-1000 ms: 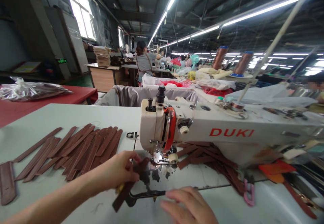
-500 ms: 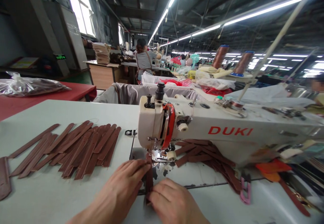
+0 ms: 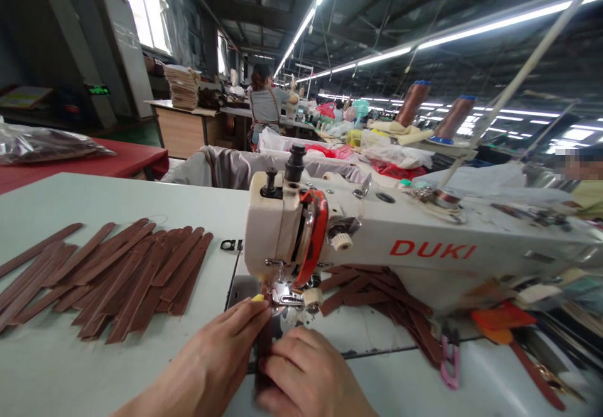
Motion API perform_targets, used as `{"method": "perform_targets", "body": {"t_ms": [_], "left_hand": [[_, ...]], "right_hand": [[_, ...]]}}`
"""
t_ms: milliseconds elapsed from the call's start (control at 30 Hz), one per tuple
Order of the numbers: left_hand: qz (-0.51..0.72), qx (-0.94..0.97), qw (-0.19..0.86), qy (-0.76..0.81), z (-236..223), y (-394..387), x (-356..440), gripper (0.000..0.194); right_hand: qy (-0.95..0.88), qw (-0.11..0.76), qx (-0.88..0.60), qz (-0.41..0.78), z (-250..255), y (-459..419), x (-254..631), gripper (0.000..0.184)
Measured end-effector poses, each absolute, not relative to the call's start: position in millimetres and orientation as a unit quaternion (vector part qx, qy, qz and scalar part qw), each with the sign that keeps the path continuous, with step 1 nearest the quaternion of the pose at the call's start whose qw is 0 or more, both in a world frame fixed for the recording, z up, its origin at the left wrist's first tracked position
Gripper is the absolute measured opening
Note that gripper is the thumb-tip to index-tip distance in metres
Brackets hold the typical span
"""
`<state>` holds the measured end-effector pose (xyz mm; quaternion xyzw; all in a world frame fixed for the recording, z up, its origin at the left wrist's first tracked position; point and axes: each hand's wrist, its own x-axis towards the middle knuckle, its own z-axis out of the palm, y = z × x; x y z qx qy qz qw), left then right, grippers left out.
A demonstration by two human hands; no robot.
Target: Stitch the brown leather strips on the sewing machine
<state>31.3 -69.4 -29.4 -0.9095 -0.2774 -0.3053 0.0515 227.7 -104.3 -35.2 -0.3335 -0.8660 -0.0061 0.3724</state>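
A dark brown leather-like strip (image 3: pixel 264 340) lies lengthwise under the needle area of a white sewing machine (image 3: pixel 358 222). My left hand (image 3: pixel 219 345) has its fingers together, pressed on the strip's left side close to the presser foot (image 3: pixel 287 297). At those fingertips a small yellow patch (image 3: pixel 257 298) shows; what it is I cannot tell. Nearer to me, my right hand (image 3: pixel 313 367) grips the strip's near end from the right, fingers curled and partly blurred. A pile of similar strips (image 3: pixel 127 272) spreads over the table to the left.
More brown strips (image 3: pixel 377 294) heap under the machine's arm. Pink-handled thread snips (image 3: pixel 450 360) and an orange piece (image 3: pixel 502 316) lie to the right. Behind stands a cloth-lined bin (image 3: pixel 226 169). Thread cones (image 3: pixel 455 119) rise at the back; a co-worker (image 3: pixel 266 106) sits farther off.
The view has shifted a little, so the machine and strip pile sit farther left. Both hands stay on the strip. The yellow patch now shows at my left fingertips.
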Motion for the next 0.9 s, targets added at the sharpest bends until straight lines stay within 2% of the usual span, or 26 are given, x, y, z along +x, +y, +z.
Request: {"method": "perform_targets", "body": {"t_ms": [67, 200, 333, 433, 700, 900], "left_hand": [[-0.300, -0.908, 0.057, -0.288, -29, -70, 32, 0.048], [-0.282, -0.906, 0.094, -0.302, -27, -73, 30, 0.047], [-0.269, -0.906, 0.109, -0.309, -27, -74, 28, 0.048], [-0.266, -0.911, 0.111, -0.296, -25, -75, 28, 0.049], [-0.243, -0.917, 0.116, -0.294, -17, -77, 32, 0.054], [-0.251, -0.920, 0.082, -0.289, -28, -79, 30, 0.057]], "right_hand": [[-0.855, 0.344, -0.386, 0.034, -19, -103, 249, 0.020], [-0.813, 0.242, -0.527, 0.049, 12, -90, 306, 0.029], [-0.803, 0.121, -0.578, 0.077, 25, -78, 346, 0.029], [-0.793, 0.077, -0.602, 0.057, 21, -76, 359, 0.032], [-0.806, 0.104, -0.582, 0.033, 1, -75, 370, 0.031], [-0.820, 0.239, -0.506, -0.122, 1, -86, 370, 0.026]]}}
